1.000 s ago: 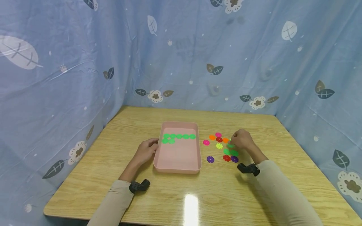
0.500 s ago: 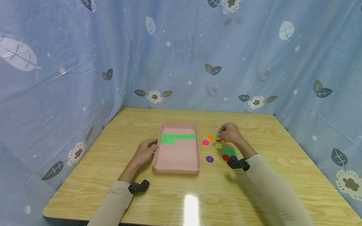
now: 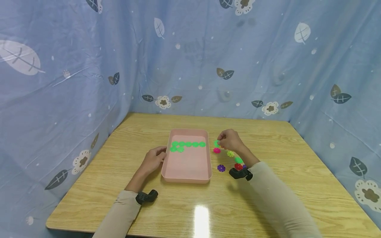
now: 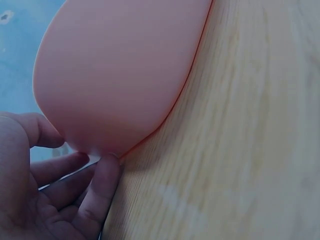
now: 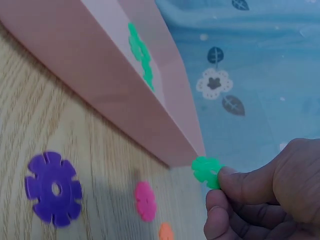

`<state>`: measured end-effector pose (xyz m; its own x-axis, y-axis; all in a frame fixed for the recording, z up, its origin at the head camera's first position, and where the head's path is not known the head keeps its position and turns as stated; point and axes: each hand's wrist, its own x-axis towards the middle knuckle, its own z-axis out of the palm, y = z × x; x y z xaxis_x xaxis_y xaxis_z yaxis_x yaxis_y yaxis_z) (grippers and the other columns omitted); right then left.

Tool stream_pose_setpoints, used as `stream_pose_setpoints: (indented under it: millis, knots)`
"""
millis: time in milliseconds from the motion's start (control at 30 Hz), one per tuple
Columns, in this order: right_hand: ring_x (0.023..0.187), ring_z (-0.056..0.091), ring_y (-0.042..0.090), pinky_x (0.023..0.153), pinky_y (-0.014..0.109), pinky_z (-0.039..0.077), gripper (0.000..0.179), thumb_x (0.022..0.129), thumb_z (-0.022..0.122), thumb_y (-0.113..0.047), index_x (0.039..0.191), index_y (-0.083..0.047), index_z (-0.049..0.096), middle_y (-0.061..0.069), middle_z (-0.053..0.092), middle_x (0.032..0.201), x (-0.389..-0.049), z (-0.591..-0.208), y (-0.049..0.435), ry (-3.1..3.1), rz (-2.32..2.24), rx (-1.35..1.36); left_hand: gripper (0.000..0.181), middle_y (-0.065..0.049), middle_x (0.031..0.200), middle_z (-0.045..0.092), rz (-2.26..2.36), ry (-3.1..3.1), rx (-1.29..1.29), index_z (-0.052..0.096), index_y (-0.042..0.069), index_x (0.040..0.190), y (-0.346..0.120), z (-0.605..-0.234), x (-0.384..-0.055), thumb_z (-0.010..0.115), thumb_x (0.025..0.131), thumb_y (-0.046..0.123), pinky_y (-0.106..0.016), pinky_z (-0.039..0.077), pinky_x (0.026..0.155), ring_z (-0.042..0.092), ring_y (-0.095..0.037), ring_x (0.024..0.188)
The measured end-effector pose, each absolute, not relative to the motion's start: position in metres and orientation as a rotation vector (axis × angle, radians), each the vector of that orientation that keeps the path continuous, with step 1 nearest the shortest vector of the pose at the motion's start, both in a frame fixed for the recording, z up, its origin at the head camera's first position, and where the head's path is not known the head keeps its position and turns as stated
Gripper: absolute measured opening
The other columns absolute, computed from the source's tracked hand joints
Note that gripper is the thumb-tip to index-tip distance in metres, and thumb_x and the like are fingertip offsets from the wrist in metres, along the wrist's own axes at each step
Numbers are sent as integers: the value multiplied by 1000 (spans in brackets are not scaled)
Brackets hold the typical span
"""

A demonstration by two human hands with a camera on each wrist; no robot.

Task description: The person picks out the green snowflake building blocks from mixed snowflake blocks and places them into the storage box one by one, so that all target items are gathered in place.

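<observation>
A pink tray (image 3: 187, 167) lies on the wooden table, with several green snowflake discs (image 3: 188, 144) in rows inside it. My left hand (image 3: 153, 160) holds the tray's left side; in the left wrist view its bent fingers (image 4: 106, 172) meet the outer wall from the rim down to the base. Beyond the tray's right edge, my right hand (image 3: 231, 140) pinches a green snowflake disc (image 5: 206, 171) between thumb and forefinger, raised over the loose discs. Below it lie a pink disc (image 3: 216, 150) and a yellow one (image 3: 230, 154), and some others are partly hidden by the hand.
Nearer me on the table (image 3: 172, 205) lie a purple disc (image 3: 221, 168), a red disc (image 3: 238, 166) and a green disc (image 3: 238, 160), the last two close to the right wrist. A blue patterned curtain (image 3: 190, 59) surrounds the table's back and sides.
My right hand has picked up the green disc from the right of the pile and carried it leftward towards the tray. My left hand and the tray stay in place.
</observation>
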<state>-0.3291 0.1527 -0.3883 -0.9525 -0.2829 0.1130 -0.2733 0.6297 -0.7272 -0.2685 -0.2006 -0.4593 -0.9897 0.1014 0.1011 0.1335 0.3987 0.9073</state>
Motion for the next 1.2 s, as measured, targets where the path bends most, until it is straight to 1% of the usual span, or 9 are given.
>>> stream_pose_setpoints:
  millis: [200, 367, 500, 667, 767, 867, 967, 1033, 1200]
  knots:
    - [76, 67, 40, 59, 34, 57, 7, 92, 66, 1, 95, 6, 68, 14, 67, 78, -327, -385, 145, 2839, -1257, -487, 49, -17, 131, 65, -1723, -2600, -226, 52, 1, 145, -200, -458, -268, 50, 100, 19, -35, 60, 79, 69, -26, 97]
    - [75, 68, 39, 60, 37, 58, 7, 92, 67, 1, 95, 7, 68, 18, 68, 80, -327, -384, 139, 2828, -1265, -517, 48, -18, 132, 65, -1725, -2592, -210, 54, 3, 145, -199, -459, -269, 50, 100, 20, -36, 60, 82, 69, -27, 100]
    - [73, 69, 34, 58, 31, 56, 6, 91, 67, 1, 94, 6, 68, 17, 68, 81, -328, -384, 133, 2845, -1242, -538, 47, -20, 132, 64, -1720, -2586, -206, 54, 2, 144, -199, -461, -270, 51, 100, 19, -38, 60, 83, 69, -28, 101]
    - [76, 70, 39, 57, 27, 53, 5, 92, 68, 0, 92, 5, 68, 14, 67, 79, -330, -381, 122, 2843, -1227, -570, 47, -19, 132, 65, -1710, -2585, -202, 54, 2, 144, -199, -461, -270, 51, 100, 18, -36, 60, 82, 69, -26, 100]
    - [76, 70, 39, 56, 28, 53, 4, 91, 68, 1, 92, 6, 68, 14, 67, 79, -330, -380, 114, 2826, -1229, -572, 47, -19, 130, 65, -1715, -2583, -200, 55, 2, 144, -199, -460, -269, 51, 100, 17, -36, 60, 81, 69, -26, 99]
    - [72, 69, 32, 58, 28, 55, 4, 91, 69, 1, 92, 5, 68, 14, 68, 80, -331, -381, 105, 2819, -1220, -566, 46, -20, 131, 65, -1736, -2576, -204, 55, 1, 143, -199, -459, -268, 51, 100, 17, -37, 61, 81, 69, -27, 99]
    - [73, 70, 32, 61, 29, 57, 5, 91, 69, 1, 94, 5, 69, 15, 69, 84, -331, -382, 96, 2807, -1214, -561, 46, -20, 131, 65, -1743, -2574, -204, 55, 2, 143, -199, -460, -267, 51, 100, 17, -37, 61, 81, 70, -28, 99]
    - [75, 70, 37, 64, 35, 59, 5, 92, 69, 0, 94, 5, 68, 20, 70, 87, -332, -382, 90, 2776, -1224, -541, 46, -20, 132, 64, -1739, -2575, -207, 54, 1, 144, -199, -460, -267, 51, 100, 17, -38, 61, 82, 69, -28, 100]
    - [74, 68, 38, 59, 36, 57, 4, 91, 70, 1, 91, 3, 67, 25, 69, 86, -335, -386, 75, 2729, -1258, -478, 46, -20, 134, 63, -1737, -2578, -209, 55, 2, 144, -199, -459, -267, 52, 101, 19, -38, 60, 83, 69, -29, 103]
